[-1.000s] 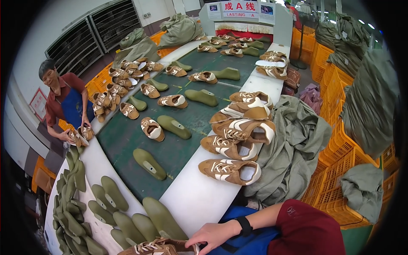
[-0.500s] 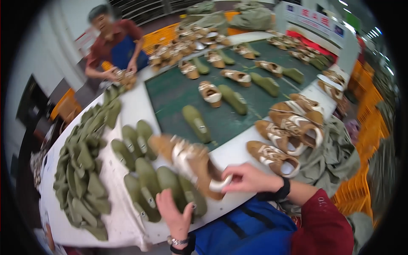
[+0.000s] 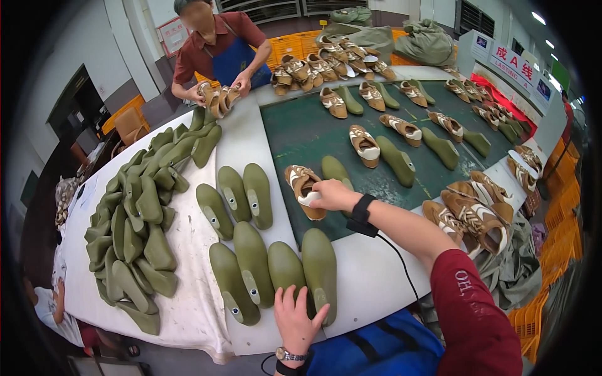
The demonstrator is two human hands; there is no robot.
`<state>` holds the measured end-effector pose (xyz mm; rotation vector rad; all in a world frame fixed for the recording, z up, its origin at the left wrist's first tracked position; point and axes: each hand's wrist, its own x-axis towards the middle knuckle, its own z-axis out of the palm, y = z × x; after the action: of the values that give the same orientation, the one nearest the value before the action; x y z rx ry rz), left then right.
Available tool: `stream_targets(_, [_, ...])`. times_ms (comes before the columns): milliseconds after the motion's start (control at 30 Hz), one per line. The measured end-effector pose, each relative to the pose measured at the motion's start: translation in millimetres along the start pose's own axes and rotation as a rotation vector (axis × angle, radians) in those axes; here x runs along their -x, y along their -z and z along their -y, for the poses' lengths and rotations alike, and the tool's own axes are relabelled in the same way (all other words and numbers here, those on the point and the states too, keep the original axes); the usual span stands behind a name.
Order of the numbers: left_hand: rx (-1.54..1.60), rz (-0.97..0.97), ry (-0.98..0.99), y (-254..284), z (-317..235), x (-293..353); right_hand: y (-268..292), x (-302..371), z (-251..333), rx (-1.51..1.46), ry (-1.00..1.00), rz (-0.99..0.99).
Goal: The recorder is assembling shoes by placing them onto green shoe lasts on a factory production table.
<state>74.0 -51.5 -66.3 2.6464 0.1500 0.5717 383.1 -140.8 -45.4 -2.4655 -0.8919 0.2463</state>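
Observation:
My right hand (image 3: 334, 195) grips the heel of a brown-and-white shoe upper (image 3: 301, 182), held at the left edge of the green work surface (image 3: 288, 135). Just right of it, partly behind my hand, lies an olive-green shoe last (image 3: 337, 168). My left hand (image 3: 297, 326) rests with spread fingers over the near ends of two lasts, a shorter green last (image 3: 285, 266) and a taller green last (image 3: 320, 260). Several more lasts (image 3: 214, 210) stand in short rows left of and beyond that hand.
A heap of green lasts (image 3: 147, 207) covers the white table's left side. Across the table a co-worker (image 3: 219, 50) holds brown shoe uppers (image 3: 218, 100). Uppers paired with lasts stand on the green surface; more uppers (image 3: 473, 216) pile at right, near orange crates (image 3: 558, 219).
My right hand has carried the shoe upper forward, from over the near lasts to the green surface's edge. My left hand now lies on the lasts. The view has shifted.

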Motion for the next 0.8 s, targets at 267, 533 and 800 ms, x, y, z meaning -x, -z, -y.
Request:
stream_targets(267, [0.006, 0.028, 0.038, -0.6, -1.0, -2.4, -42.9, -75.1, -20.9, -0.059, -0.131, -0.159])
stream_targets(533, [0.011, 0.027, 0.029, -1.7, -1.0, -5.1, -67.6, -67.8, -47.8, -0.240, -0.077, 0.029])
stream_targets(800, [0.187, 0.102, 0.055, 33.5, 4.7, 8.9, -39.3, -37.4, -35.1, 0.022, 0.064, 0.100])
